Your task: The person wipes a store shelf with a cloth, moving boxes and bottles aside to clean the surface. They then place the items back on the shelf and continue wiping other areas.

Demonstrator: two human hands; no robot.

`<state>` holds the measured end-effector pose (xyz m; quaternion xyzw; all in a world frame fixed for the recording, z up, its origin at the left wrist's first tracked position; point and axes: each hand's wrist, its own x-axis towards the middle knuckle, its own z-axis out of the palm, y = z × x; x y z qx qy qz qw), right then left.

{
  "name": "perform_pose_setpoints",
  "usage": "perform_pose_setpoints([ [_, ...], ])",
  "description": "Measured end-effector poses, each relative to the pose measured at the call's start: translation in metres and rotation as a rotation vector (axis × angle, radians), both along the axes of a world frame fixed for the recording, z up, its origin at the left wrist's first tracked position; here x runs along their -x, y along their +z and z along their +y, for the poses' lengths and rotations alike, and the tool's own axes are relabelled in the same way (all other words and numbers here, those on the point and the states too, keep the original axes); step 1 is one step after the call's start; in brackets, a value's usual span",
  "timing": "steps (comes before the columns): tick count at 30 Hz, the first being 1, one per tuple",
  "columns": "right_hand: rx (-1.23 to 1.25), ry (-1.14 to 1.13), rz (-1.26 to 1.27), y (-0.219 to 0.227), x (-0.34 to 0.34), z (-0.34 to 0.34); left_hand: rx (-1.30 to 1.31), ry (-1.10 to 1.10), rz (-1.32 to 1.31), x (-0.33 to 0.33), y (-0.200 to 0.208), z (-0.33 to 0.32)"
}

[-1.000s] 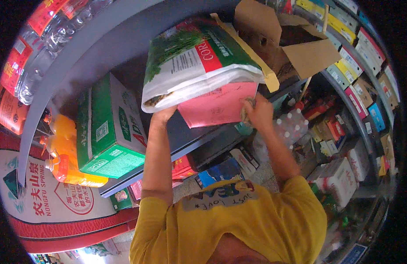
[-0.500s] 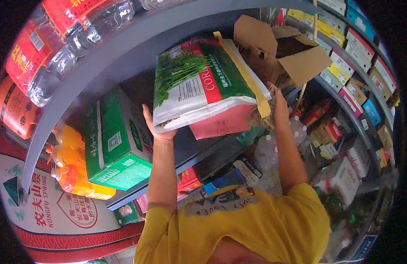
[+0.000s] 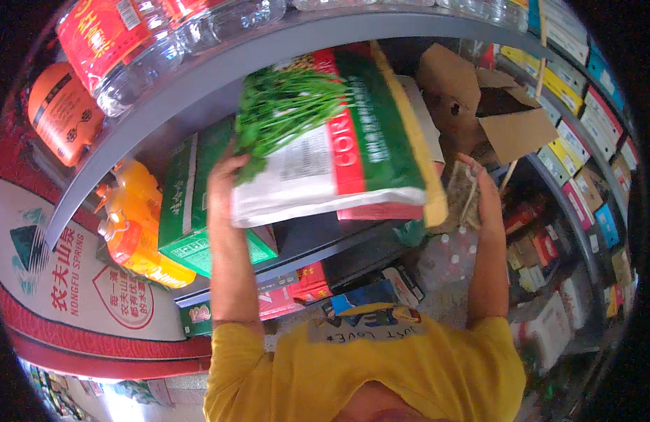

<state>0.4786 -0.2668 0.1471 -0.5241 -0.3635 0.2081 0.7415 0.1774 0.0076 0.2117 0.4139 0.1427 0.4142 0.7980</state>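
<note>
A flat green, white and red printed bag [image 3: 297,158] with a picture of leafy greens lies tilted over the dark shelf, on top of a pink package [image 3: 381,212]. My left hand [image 3: 226,172] grips the bag's left edge, fingers curled at its border. My right hand [image 3: 483,193] is to the right of the bag, apart from it, with its fingers stretched upward. Beside its fingers is a clear packet of brownish contents [image 3: 462,195]; whether they touch it is hard to tell. A yellow strip [image 3: 435,200] runs along the bag's right side.
A green carton [image 3: 191,183] and orange drink bottles [image 3: 138,235] stand left on the shelf. An open brown cardboard box [image 3: 448,88] is at the back right. Overhead, a grey shelf edge [image 3: 268,43] carries large clear bottles. Boxes line shelves on the right.
The bag now lies flatter, its printed face more in view. My right hand has come away from its right side, while my left hand's fingers have curled at the left edge.
</note>
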Motion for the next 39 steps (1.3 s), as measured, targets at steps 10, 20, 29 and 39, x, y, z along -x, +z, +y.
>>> perform_pose_setpoints([
  [10,0.083,-0.247,-0.306,-0.019,-0.023,0.033,-0.149,0.510,0.285,0.193,0.027,0.030],
  [20,0.338,-0.387,-0.967,0.007,-0.014,0.056,-1.062,1.176,1.383,0.219,0.014,0.012],
  [29,0.352,-0.309,-0.935,0.007,-0.014,0.065,-1.012,0.408,0.534,-0.067,-0.073,-0.096],
  [39,0.096,-0.377,-0.564,-0.022,-0.009,0.078,-0.146,-0.181,0.157,-0.133,-0.073,-0.016],
])
